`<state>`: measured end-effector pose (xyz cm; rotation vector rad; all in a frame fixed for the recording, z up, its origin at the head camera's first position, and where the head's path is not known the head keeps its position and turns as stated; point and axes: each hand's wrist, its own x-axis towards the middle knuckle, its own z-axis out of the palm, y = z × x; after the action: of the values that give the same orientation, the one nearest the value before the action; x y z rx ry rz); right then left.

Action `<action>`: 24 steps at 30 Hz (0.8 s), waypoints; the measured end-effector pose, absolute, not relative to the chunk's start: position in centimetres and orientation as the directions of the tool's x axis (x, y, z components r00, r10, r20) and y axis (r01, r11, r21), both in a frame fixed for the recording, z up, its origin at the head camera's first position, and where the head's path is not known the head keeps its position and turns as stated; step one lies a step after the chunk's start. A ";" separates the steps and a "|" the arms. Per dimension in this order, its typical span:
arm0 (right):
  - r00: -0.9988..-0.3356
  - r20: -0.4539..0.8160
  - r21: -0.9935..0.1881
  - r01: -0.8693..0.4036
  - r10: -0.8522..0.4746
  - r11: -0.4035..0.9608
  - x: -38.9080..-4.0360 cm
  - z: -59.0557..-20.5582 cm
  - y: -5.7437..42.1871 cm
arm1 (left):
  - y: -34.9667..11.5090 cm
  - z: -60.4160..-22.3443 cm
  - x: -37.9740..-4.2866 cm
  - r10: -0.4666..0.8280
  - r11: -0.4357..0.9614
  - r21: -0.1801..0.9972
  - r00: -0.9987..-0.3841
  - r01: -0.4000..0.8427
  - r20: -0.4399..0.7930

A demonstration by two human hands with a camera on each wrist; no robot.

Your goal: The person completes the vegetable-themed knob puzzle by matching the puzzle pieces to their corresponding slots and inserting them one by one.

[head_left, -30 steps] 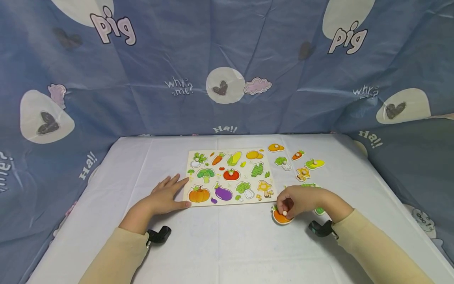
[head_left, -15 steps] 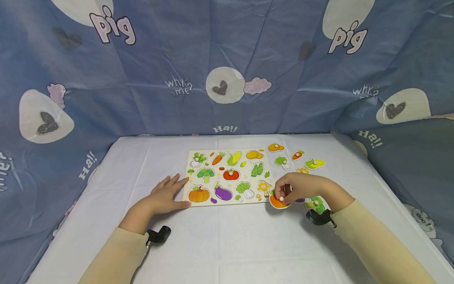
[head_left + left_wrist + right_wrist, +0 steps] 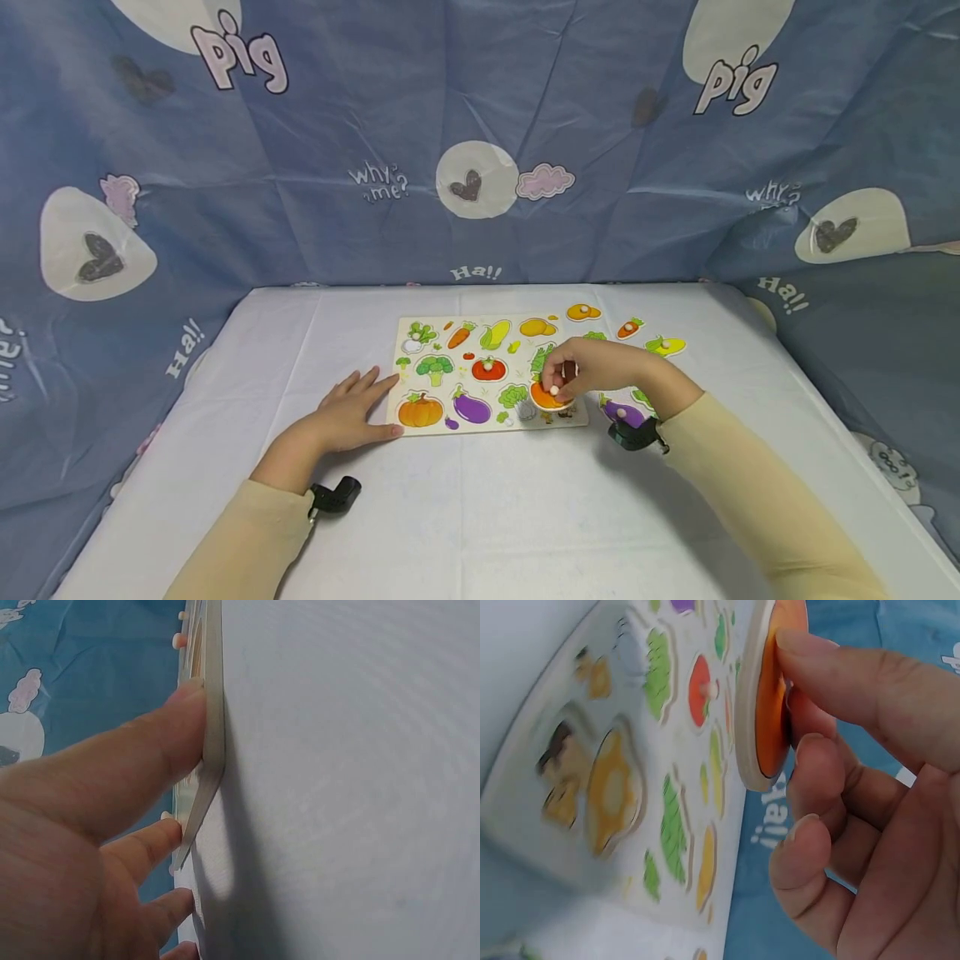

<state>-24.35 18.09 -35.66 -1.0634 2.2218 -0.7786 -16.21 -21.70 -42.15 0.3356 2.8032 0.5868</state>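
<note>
My right hand (image 3: pixel 603 365) pinches the small knob of an orange pumpkin puzzle piece (image 3: pixel 544 397) above the right part of the puzzle board (image 3: pixel 459 377). In the right wrist view the pumpkin piece (image 3: pixel 771 712) hangs tilted between thumb and fingers, raised off the board. My left hand (image 3: pixel 337 419) rests at the board's left edge with its fingers spread. The left wrist view shows its thumb against the board's side (image 3: pixel 214 690). A knobbed tomato piece (image 3: pixel 483 372) sits in the board's middle. The printed mushroom is mostly covered by the pumpkin piece and hand.
Loose knobbed pieces lie right of the board: a potato (image 3: pixel 581 312), a carrot (image 3: pixel 628 328), corn (image 3: pixel 672 344) and an eggplant (image 3: pixel 617 409). Others are partly behind the right hand and wrist. A blue printed cloth (image 3: pixel 300 217) hangs behind the white table (image 3: pixel 465 517).
My right hand has lifted the pumpkin piece from beside the board's lower right corner and carried it left and away from me, over the board. The left hand has stayed in place.
</note>
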 end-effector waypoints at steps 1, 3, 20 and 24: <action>-0.531 -0.218 -0.700 -0.500 -0.819 0.510 -24.5 -35.7 17.7 | -21.7 -42.1 -16.2 0.275 0.892 0.418 -0.940 0.172 -0.201; -0.527 -0.200 -0.700 -0.513 -0.826 0.496 -24.9 -35.7 17.0 | -21.6 -42.0 -16.2 0.278 0.892 0.417 -0.940 0.175 -0.200; -0.501 -0.200 -0.733 -0.494 -0.842 0.468 -25.0 -36.2 9.2 | -21.7 -42.2 -16.4 0.283 0.888 0.425 -0.937 0.175 -0.204; -0.499 -0.184 -0.738 -0.499 -0.847 0.455 -25.0 -36.6 7.3 | -21.8 -42.3 -16.5 0.279 0.893 0.415 -0.937 0.173 -0.209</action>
<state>-24.95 7.27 -36.56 -1.1205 2.1670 -0.8440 -16.46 -21.80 -42.25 0.3406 2.7959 0.5772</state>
